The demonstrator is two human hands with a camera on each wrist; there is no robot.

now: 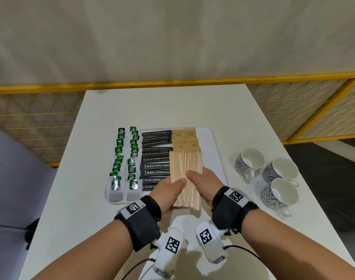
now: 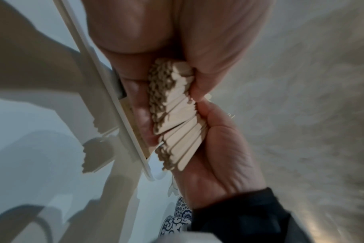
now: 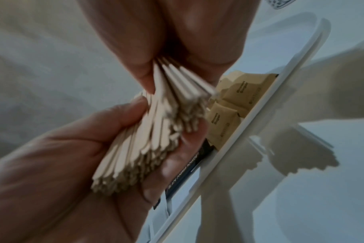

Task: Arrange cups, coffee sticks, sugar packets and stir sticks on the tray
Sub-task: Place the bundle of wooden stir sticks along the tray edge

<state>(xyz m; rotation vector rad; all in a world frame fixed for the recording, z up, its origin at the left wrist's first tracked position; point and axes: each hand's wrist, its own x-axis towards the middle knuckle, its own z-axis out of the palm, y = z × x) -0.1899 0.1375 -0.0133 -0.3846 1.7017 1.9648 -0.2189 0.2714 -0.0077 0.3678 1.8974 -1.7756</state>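
Note:
A thick bundle of wooden stir sticks (image 1: 185, 164) is held a little above the right half of the white tray (image 1: 215, 142). My left hand (image 1: 173, 186) grips its near left side with the thumb on top. My right hand (image 1: 201, 178) grips the right side the same way. The wrist views show the stick ends (image 2: 177, 118) (image 3: 156, 131) fanned between both palms. On the tray lie a column of black coffee sticks (image 1: 155, 153) and brown sugar packets (image 1: 184, 138), partly hidden by the bundle. Three blue-patterned cups (image 1: 250, 161) (image 1: 281, 170) (image 1: 278, 195) stand on the table, right of the tray.
Two columns of green tea bags (image 1: 126, 156) fill the tray's left side. A grey chair (image 1: 10, 178) stands left of the white table. A yellow mesh railing (image 1: 294, 110) runs behind it. Cables trail near the table's front edge.

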